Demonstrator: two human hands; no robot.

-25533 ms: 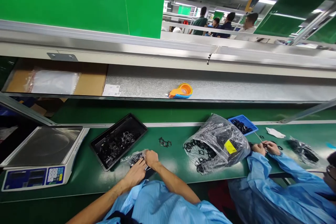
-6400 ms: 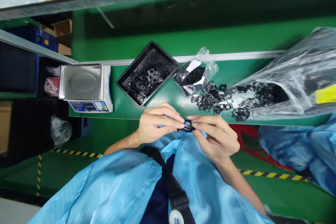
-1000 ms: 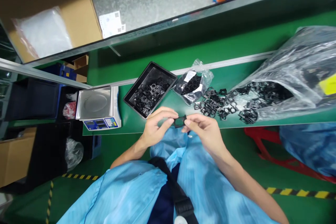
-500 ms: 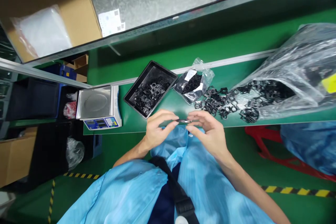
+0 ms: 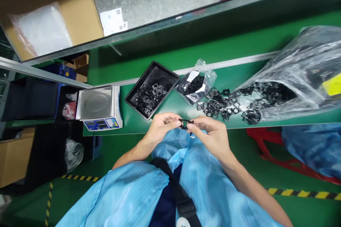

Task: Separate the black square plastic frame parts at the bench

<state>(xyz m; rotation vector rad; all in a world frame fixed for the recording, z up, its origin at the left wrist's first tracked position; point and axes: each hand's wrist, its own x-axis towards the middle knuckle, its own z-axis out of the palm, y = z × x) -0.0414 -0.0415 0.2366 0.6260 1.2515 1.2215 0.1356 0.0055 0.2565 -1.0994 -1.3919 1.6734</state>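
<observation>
From where I stand, the green-topped workbench (image 5: pixel 173 108) runs across the whole view, and everything sits along it. Toward its right end lies a big clear plastic bag (image 5: pixel 301 74) full of black parts, with a yellow label (image 5: pixel 332 87) on it and a spill of loose black plastic frames (image 5: pixel 217 104) trailing out toward the middle of the bench. Toward the left end stands a steel-pan digital scale (image 5: pixel 98 108); next along is a black tray (image 5: pixel 151 94) of similar frames, then a small clear bag (image 5: pixel 195 87) of more. The person in the light-blue smock (image 5: pixel 125 195) holds one small black frame (image 5: pixel 185 123) over the bench's front edge. The left hand (image 5: pixel 161 127) and right hand (image 5: pixel 211 138) pinch it from either side between their fingertips, the other fingers curled close together.
</observation>
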